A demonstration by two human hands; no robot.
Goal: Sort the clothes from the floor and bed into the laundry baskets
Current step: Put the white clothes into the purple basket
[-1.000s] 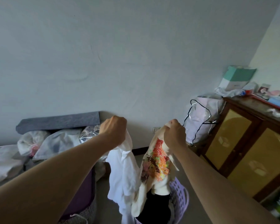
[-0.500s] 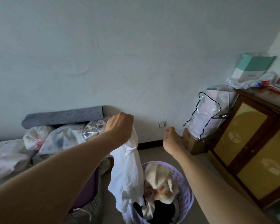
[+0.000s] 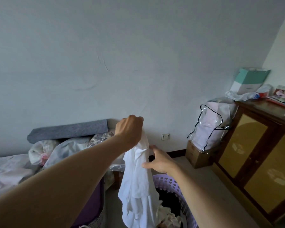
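Note:
My left hand (image 3: 130,129) grips the top of a white garment (image 3: 138,191) and holds it up in front of me. The cloth hangs down over the left side of a purple perforated laundry basket (image 3: 170,182). My right hand (image 3: 160,160) reaches in from the right, its thumb and fingers spread around the garment's upper part and touching it. Inside the basket lie dark clothes and a cream printed garment (image 3: 170,217). A second, woven basket with a purple liner (image 3: 92,209) stands at the lower left, partly hidden by my left arm.
A bed (image 3: 8,168) with bagged bedding and a grey rolled mat (image 3: 67,131) lies at the left. A wooden cabinet (image 3: 257,158) with yellow doors stands at the right. A clear bag (image 3: 211,127) sits on a cardboard box beside it.
My right hand let the printed garment fall into the purple basket, then swung left to the white garment. My left hand kept holding the white garment up.

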